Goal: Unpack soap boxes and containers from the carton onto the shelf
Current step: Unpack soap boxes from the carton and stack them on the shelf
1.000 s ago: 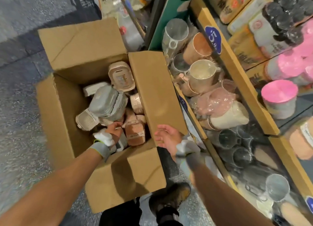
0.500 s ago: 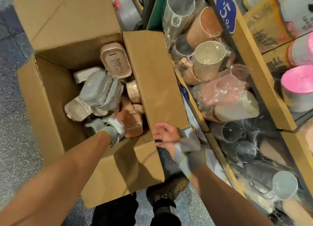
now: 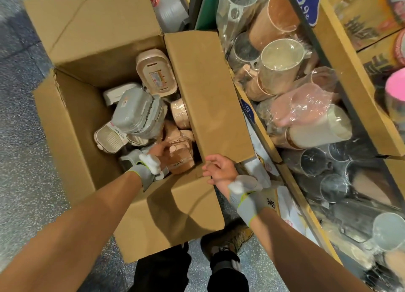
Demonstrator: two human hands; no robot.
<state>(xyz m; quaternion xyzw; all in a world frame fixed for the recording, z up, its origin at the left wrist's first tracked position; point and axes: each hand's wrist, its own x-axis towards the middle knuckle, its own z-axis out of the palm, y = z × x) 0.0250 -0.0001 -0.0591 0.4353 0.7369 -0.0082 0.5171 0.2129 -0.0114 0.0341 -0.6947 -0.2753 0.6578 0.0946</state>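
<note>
Cardboard carton (image 3: 72, 125) on the floor is well stocked, so most of the unpacking looks undone. Nearest, the left hand (image 3: 158, 153) reaches into its near right corner, fingers closed over a pink soap box (image 3: 183, 162). The right hand (image 3: 219, 169) sits at the near edge of the right flap (image 3: 208, 94), fingers loosely curled; I cannot tell whether it holds it. Farther in lie a grey soap box (image 3: 133, 112) and a beige soap box (image 3: 155, 74). The shelf (image 3: 350, 77) on the right holds wrapped cups (image 3: 282, 66).
</note>
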